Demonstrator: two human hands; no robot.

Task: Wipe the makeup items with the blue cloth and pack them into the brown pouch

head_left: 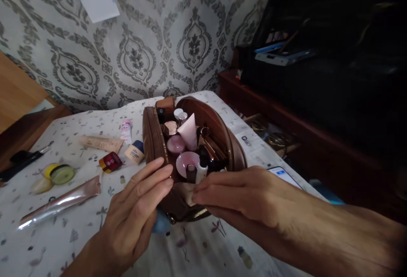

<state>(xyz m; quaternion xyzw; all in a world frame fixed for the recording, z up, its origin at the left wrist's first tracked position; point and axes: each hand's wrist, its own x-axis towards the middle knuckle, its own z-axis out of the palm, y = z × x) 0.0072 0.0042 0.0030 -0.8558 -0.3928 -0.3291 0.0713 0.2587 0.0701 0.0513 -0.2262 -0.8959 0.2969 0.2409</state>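
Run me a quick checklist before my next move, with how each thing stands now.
1. Brown bag open: ok, its contents show.
2. Left hand at the bag: ok, its fingers are at the rim.
3. Right hand free of any item: cannot tell, its grip is partly hidden.
4. Bed left of the bag free of loose items: not ok, the metallic tube and red jar lie there.
5. Phone fully visible: not ok, the right arm partly covers it.

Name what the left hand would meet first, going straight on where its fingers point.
The left hand would probably meet the brown makeup bag's zippered side first; whether its fingertips touch is unclear.
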